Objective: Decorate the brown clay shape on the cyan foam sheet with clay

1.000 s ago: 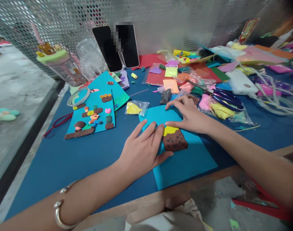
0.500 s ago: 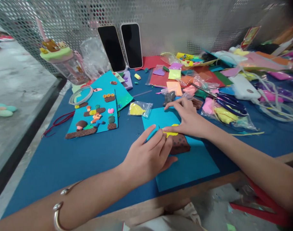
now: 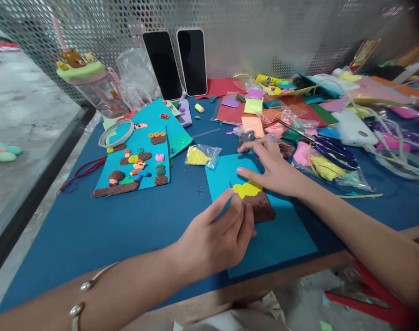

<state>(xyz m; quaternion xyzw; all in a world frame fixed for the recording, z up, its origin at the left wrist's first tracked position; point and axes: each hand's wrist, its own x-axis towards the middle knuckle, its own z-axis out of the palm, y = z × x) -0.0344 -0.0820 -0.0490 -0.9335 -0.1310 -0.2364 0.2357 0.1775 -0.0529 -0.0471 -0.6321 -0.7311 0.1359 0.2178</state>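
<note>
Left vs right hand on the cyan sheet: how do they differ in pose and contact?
The left hand is curled, fingertips pinched on a thin pointed tool at the edge of the yellow clay; the right hand lies spread and flat.
The left hand comes in from the near edge; the right hand reaches across from the right, pressing down the cyan sheet beside the clay.
Both work around the brown-and-yellow clay piece.

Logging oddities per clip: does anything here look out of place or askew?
Nothing looks damaged or spilled. The back right of the table is cluttered with clay bags, and open scissors lie on them.
</note>
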